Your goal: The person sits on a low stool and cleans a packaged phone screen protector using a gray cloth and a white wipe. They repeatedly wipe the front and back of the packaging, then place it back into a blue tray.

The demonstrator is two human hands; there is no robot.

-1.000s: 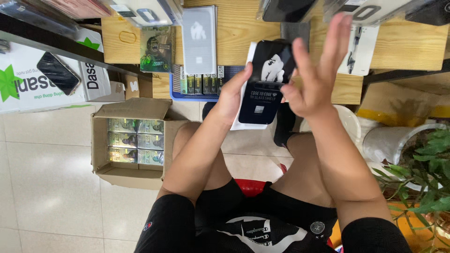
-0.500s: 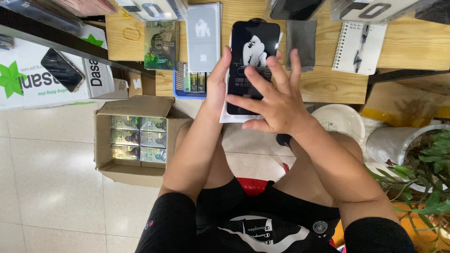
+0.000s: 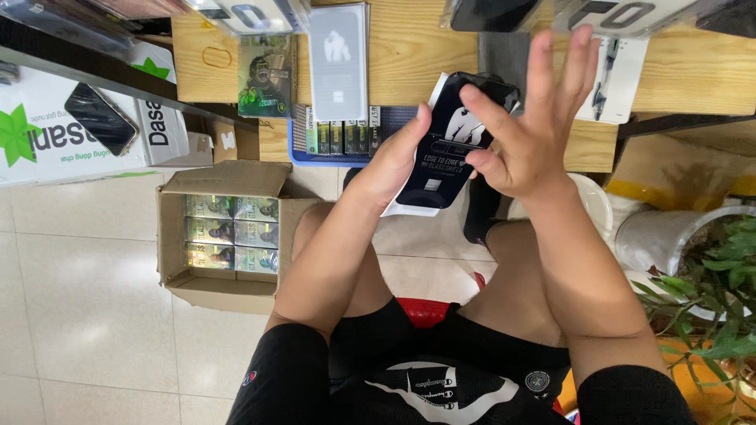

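A dark flat package with a white backing is held up above the knees, short of the counter. It is gripped along its left edge by the left hand, thumb pressed on its face. The right hand is spread open, grasping nothing, its forefinger laid across the package front. The step is judged to be handling or opening the package; a firmer pinch at its top edge seems called for. Farther off, an open cardboard box is seen on the floor.
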